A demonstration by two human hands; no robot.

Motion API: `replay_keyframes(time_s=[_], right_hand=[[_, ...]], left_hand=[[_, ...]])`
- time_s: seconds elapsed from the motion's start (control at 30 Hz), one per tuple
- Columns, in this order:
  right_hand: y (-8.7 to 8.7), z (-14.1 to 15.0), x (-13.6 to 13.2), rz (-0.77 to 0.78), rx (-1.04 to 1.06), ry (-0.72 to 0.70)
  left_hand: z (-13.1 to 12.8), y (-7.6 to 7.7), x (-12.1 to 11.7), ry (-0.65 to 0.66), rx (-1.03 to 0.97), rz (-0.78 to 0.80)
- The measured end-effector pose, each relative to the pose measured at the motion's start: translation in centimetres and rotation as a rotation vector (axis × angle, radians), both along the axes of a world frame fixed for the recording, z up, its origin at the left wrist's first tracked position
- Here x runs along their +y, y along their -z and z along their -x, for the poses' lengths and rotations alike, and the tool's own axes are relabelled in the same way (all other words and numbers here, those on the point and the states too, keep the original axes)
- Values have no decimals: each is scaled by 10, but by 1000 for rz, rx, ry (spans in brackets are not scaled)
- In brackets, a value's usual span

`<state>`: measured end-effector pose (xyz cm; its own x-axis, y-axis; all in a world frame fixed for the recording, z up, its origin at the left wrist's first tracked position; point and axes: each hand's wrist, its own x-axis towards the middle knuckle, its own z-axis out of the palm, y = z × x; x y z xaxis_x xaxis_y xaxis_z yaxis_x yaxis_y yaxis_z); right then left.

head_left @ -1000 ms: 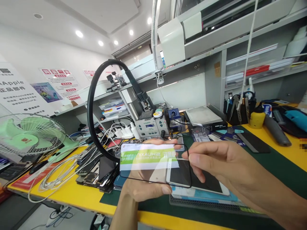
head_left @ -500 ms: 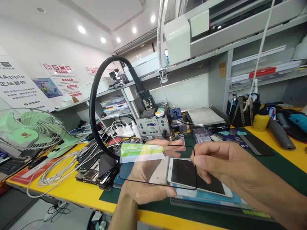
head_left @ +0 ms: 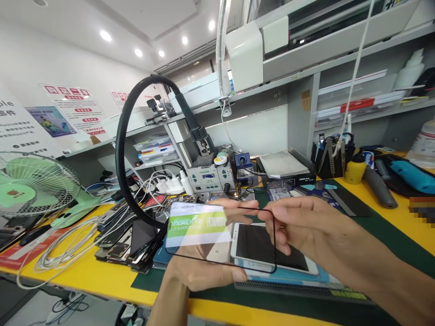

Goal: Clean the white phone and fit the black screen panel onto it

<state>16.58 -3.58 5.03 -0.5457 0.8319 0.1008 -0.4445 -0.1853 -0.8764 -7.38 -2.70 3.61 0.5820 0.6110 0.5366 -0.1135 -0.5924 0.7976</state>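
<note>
A clear screen protector (head_left: 204,253) with a thin black border is held up tilted, its left part reflecting a green and white sign. My left hand (head_left: 197,274) grips its long edges from behind, with the thumb on the lower edge and fingers at the upper one. At the upper right corner, my right hand (head_left: 306,226) pinches the border between thumb and fingers. Beneath it, a white phone with a dark screen (head_left: 254,242) lies on a blue-and-white packet (head_left: 285,274). Another pale phone (head_left: 217,251) shows through the clear glass.
A green mat (head_left: 380,235) covers part of the yellow bench (head_left: 102,276). Stacked phone parts (head_left: 136,249), white cables (head_left: 64,244) and a green fan (head_left: 34,194) stand left. Behind are a hot-air station (head_left: 210,176) and its looping black hose (head_left: 122,136). Tools crowd the right back.
The view has swung slightly right. The screen protector has tilted, so the reflected sign now lies lower on it, with a pale band above. Both hands still hold the protector.
</note>
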Motion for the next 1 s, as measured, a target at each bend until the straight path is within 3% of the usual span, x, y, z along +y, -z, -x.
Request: replay_keyframes(time_s=[0.17, 0.27, 0.57, 1.0], right_hand=[[-3, -2, -2, -63, -29, 33], [-2, -2, -2, -123, -50, 88], [7, -5, 0, -255, -107, 144], [2, -3, -1, -183, -90, 165]], left_hand=[[-5, 12, -3, 171, -205, 149], [-8, 15, -4, 207, -258, 193], [-7, 15, -3, 134, -213, 136], [-5, 13, -1, 136, -202, 147]])
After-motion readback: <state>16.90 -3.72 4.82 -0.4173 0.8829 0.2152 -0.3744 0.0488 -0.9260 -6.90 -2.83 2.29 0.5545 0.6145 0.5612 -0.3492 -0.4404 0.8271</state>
